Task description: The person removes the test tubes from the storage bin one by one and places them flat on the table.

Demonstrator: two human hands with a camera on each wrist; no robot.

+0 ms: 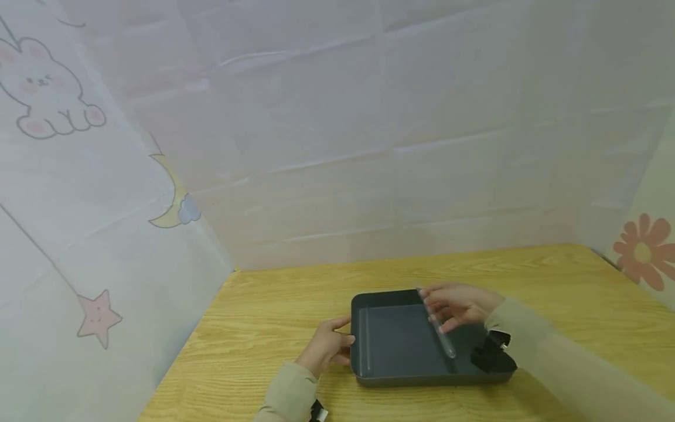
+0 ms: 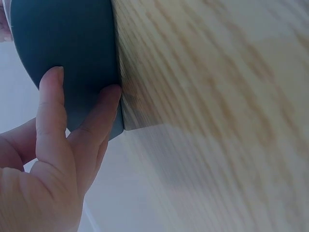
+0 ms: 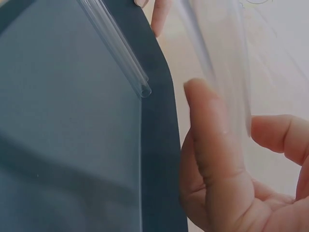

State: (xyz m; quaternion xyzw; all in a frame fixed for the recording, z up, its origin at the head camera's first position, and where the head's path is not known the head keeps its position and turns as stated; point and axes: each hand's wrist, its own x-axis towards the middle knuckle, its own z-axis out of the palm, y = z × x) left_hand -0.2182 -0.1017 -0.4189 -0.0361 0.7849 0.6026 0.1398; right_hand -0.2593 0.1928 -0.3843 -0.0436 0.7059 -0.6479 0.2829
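Observation:
A dark grey rectangular tray (image 1: 398, 343) lies on the wooden table, its low walls facing up. My left hand (image 1: 328, 344) is at the tray's left side; in the left wrist view extended fingertips (image 2: 52, 79) touch the outer wall. Over the right part of the tray, my right hand (image 1: 456, 305) pinches a clear test tube (image 1: 445, 340) between thumb and fingers. The tube slants, its rounded end pointing down toward me. Another clear tube (image 1: 368, 343) lies inside the tray along the left wall; the right wrist view shows its end (image 3: 145, 89) near the corner.
The wood-grain table (image 1: 253, 328) extends around the tray. Behind it hangs a pale wall sheet (image 1: 369, 146), with printed cartoon figures at the left and a red flower (image 1: 642, 252) at the right. A black wrist strap mount (image 1: 493, 349) overlaps the tray's right end.

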